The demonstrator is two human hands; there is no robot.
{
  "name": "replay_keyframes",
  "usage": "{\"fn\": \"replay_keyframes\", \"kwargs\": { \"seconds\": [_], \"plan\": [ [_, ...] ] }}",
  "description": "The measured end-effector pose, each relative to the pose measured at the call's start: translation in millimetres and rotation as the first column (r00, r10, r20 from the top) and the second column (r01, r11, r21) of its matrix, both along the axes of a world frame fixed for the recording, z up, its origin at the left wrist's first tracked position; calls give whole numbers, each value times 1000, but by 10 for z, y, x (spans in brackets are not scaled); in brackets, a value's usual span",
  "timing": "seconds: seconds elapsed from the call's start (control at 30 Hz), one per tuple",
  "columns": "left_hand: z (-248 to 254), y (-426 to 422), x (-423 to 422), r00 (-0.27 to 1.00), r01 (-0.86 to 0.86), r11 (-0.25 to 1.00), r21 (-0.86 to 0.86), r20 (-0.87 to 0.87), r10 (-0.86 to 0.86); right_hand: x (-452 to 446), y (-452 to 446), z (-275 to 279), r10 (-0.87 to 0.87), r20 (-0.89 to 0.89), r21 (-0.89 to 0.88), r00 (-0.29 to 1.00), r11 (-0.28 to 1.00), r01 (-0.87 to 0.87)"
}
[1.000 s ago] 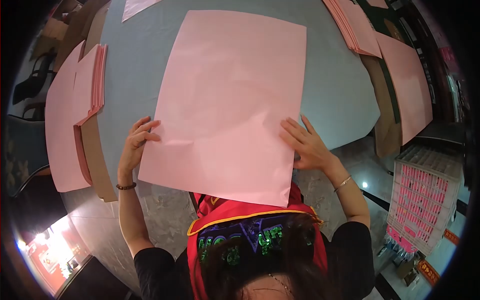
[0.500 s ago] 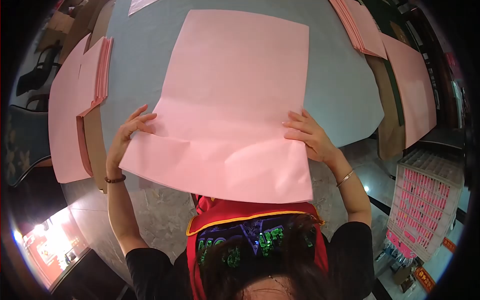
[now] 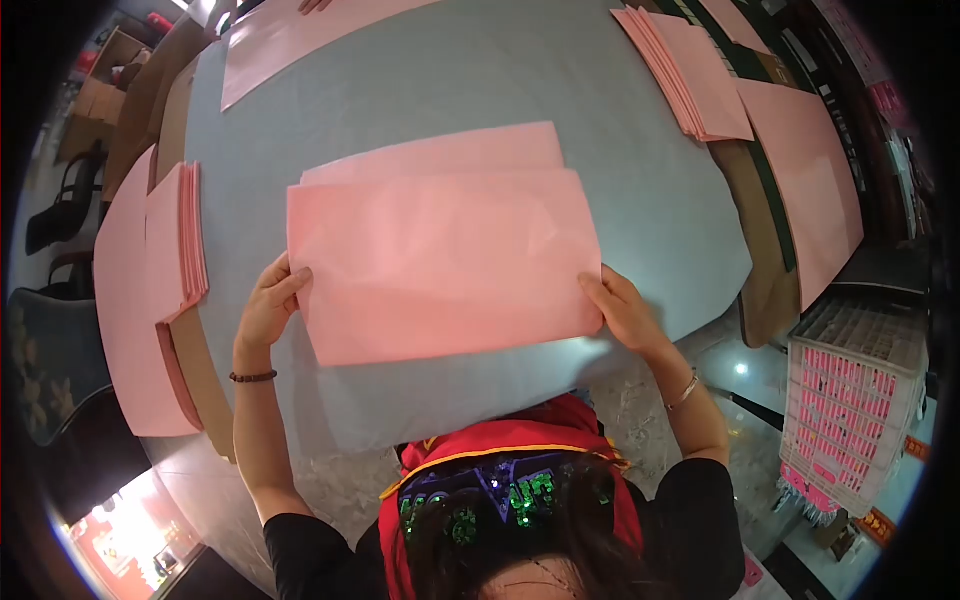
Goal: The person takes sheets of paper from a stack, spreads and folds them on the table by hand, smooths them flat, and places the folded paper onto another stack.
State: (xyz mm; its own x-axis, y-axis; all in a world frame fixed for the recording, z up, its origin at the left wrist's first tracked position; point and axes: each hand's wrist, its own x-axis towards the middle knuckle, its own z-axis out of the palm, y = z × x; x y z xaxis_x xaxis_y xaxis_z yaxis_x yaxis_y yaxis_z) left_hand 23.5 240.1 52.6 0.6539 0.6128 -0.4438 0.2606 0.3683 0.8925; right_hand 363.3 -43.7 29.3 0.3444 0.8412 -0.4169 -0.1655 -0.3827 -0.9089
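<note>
A large pink sheet [image 3: 445, 265] is folded over on itself, its near part laid over the far part, whose edge shows beyond the fold-over. My left hand [image 3: 270, 305] grips its left edge, thumb on top and fingers beneath. On the right edge my right hand [image 3: 625, 308] pinches the sheet the same way, thumb on top. The sheet is over the grey-blue table covering [image 3: 400, 105].
Folded pink sheets are stacked at the left [image 3: 180, 235] and far right [image 3: 690, 75]. Another pink sheet [image 3: 290, 40] lies at the far edge, with part of another person's hand [image 3: 314, 5] on it. A white crate [image 3: 850, 400] stands at the right.
The near end of the sheet has been brought up and over its far part. Both hands have closed on the side edges, and the view has shifted, showing more of the far sheet.
</note>
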Motion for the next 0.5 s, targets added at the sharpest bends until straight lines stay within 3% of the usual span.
{"fn": "replay_keyframes", "kwargs": {
  "seconds": [0.03, 0.17, 0.23, 0.27, 0.33, 0.5],
  "plan": [
    [-19, 19, 40, 1000, -24, 999, -29, -15, 24, 47, 22, 50, 72, 91, -58, 993, 996, -67],
    [-72, 28, 102, 995, -66, 998, -16, -80, 65, 220, 140, 218, 153, 80, -157, 985, 978, -139],
    [-114, -6, 106, 989, -119, 993, -4, -87, 118, 268, 202, 232, 107, -128, -65, 986, 991, -116],
    [-143, -39, 126, 988, -129, 992, -8, -90, 128, 302, 232, 185, 116, -131, -69, 985, 990, -126],
    [-234, -91, 157, 970, -238, 971, 6, -58, 238, 354, 303, 74, 48, -489, 40, 871, 999, -33],
    [-420, -94, 47, 958, -287, 957, 50, -6, 287, 248, 463, 18, -116, -520, -114, 846, 991, 67]
  ]
}}
